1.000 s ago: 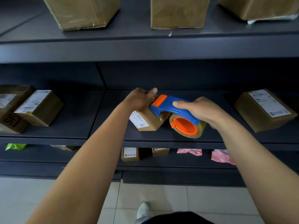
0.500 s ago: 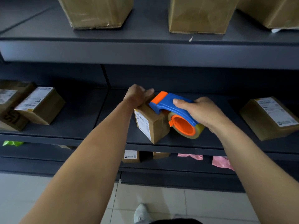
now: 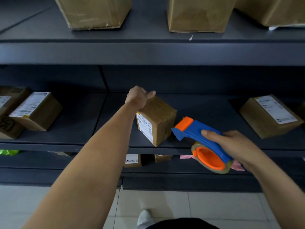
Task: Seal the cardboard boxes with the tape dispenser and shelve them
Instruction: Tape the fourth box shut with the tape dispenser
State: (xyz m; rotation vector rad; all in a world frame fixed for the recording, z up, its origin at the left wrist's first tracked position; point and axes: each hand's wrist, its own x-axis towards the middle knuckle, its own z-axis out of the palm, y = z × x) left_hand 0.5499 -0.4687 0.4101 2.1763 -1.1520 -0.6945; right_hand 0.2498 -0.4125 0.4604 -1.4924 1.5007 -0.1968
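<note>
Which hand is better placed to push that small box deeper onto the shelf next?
Left. The left hand grips the top of the small box, which stands near the front edge of the middle shelf. The right hand is full: it holds the tape dispenser just beside the box.
</note>
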